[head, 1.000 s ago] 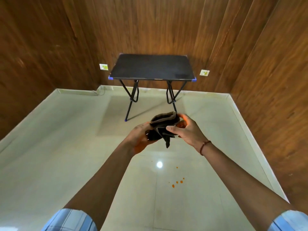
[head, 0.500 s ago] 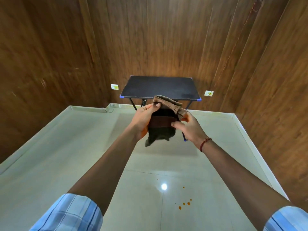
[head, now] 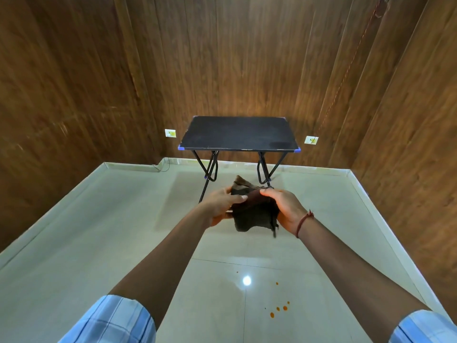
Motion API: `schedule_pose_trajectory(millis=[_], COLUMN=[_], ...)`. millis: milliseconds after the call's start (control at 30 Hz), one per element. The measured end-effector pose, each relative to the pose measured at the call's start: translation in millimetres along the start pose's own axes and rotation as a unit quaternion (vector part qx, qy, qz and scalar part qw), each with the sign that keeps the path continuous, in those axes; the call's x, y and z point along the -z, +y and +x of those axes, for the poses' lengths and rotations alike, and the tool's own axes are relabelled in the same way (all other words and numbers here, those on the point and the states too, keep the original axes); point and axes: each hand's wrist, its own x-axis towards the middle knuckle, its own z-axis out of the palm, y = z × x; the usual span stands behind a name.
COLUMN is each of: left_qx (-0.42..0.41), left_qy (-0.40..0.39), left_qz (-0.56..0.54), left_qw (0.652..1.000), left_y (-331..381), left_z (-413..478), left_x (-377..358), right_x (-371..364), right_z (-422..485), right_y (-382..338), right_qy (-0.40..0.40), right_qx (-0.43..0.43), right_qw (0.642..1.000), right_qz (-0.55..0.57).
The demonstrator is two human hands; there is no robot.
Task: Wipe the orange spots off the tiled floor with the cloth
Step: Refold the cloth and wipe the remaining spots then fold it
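Both the left hand and right hand grip the bunched dark cloth in mid-air, seemingly folded, well above the orange spots on the tiled floor near its front edge.

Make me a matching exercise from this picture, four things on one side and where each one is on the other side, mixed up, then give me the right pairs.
Things:
1. cloth
2. orange spots
3. table
4. bracelet

Places:
A. standing against the far wooden wall
B. around the right wrist
C. held up between both hands, off the floor
D. on the tiled floor, near the bright light reflection

Right pairs: 1-C, 2-D, 3-A, 4-B.

The left hand and right hand each have a grip on the cloth, which does not touch the tiled floor.
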Motion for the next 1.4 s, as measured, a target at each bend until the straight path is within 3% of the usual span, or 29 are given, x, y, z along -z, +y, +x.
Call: schedule_pose_trajectory(millis=[167, 267, 400, 500, 600, 667, 767, 900, 1100, 1233, 1400], left_qx=[-0.076, -0.111, -0.145, -0.123, -0.113, -0.095, -0.06, -0.01, 0.027, 0.061, 0.123], left_qy=[0.113, 0.127, 0.125, 0.111, 0.178, 0.218, 0.218, 0.175, 0.04, 0.051, 0.018], left_qz=[0.04, 0.086, 0.145, 0.214, 0.32, 0.352, 0.413, 0.463, 0.481, 0.516, 0.497], left_qw=[0.99, 0.982, 0.971, 0.963, 0.924, 0.905, 0.883, 0.869, 0.876, 0.853, 0.859], left_y=[9.5, 17.8, 22.1, 23.6, 20.7, 16.8, 4.5, -19.2, -46.8, -82.7, -191.3], left_z=[29.8, 46.7, 78.4, 102.9, 127.2, 143.4, 157.5, 165.6, 170.1, 192.7, 244.8], left_x=[-15.9, -28.3, -46.4, -60.9, -75.2, -84.7, -92.1, -105.4, -125.0, -133.8, -145.8], right_x=[16.2, 28.1, 61.8, 86.1, 107.6, 121.3, 133.4, 142.0, 147.1, 169.4, 208.0], right_z=[20.0, 37.5, 69.7, 97.3, 124.5, 143.3, 161.9, 176.7, 166.6, 172.8, 216.9], right_y=[5.9, 3.9, 0.0, -1.9, -2.8, -1.2, 11.3, 30.7, 69.1, 117.0, 228.4], right_qy=[0.031, 0.053, 0.022, 0.026, 0.005, -0.052, -0.097, -0.087, -0.301, -0.302, -0.317], right_qx=[0.015, 0.043, 0.038, 0.025, 0.042, 0.056, 0.049, 0.063, 0.034, -0.037, -0.101], right_qw=[0.998, 0.996, 0.997, 0.999, 0.995, 0.986, 0.957, 0.859, 0.795, 0.81, 0.753], right_qz=[0.052, 0.051, 0.056, -0.007, -0.093, -0.149, -0.27, -0.501, -0.525, -0.501, -0.568])
